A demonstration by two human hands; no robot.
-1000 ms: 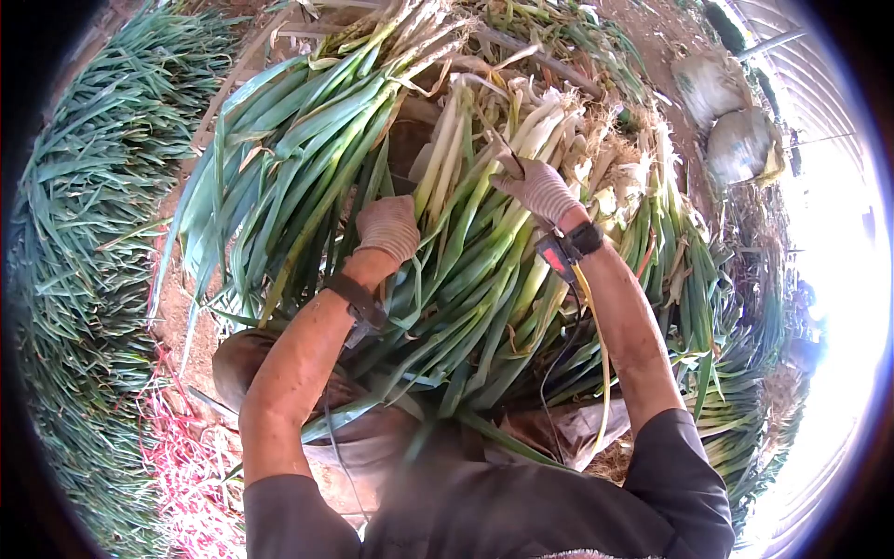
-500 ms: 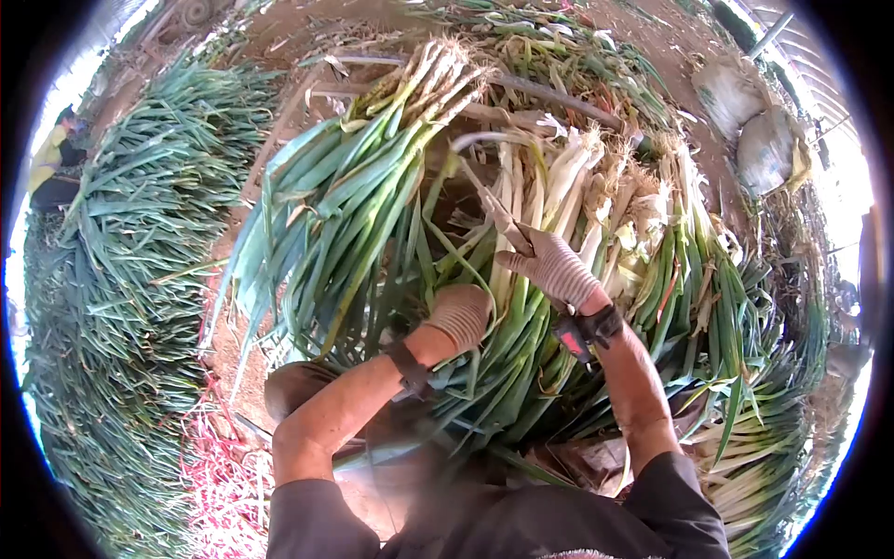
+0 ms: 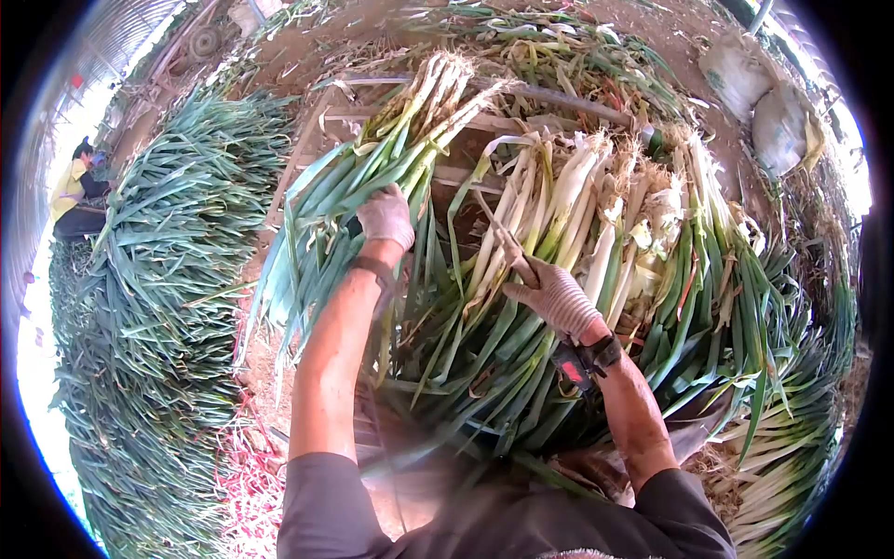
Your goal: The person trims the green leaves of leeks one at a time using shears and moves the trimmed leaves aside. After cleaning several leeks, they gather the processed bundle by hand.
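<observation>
My left hand, in a striped glove, is closed on the leaves of a bunch of green onions lying roots away from me; the leaves partly hide its fingers. My right hand, gloved too, grips a knife, its narrow blade pointing up and left over the pile. Beneath and beyond the knife lie loose green onions with pale stalks and long green leaves. A black band with a device is strapped round my right wrist.
A large heap of green onions fills the left side. Red and white ties lie on the ground below it. A wooden frame supports the bunch. White sacks stand at upper right. Another person sits at far left.
My left hand has moved up and left from the pale-stalked onions to the leaves of the left bunch. My right hand stays near the same place with the knife. The view has shifted slightly.
</observation>
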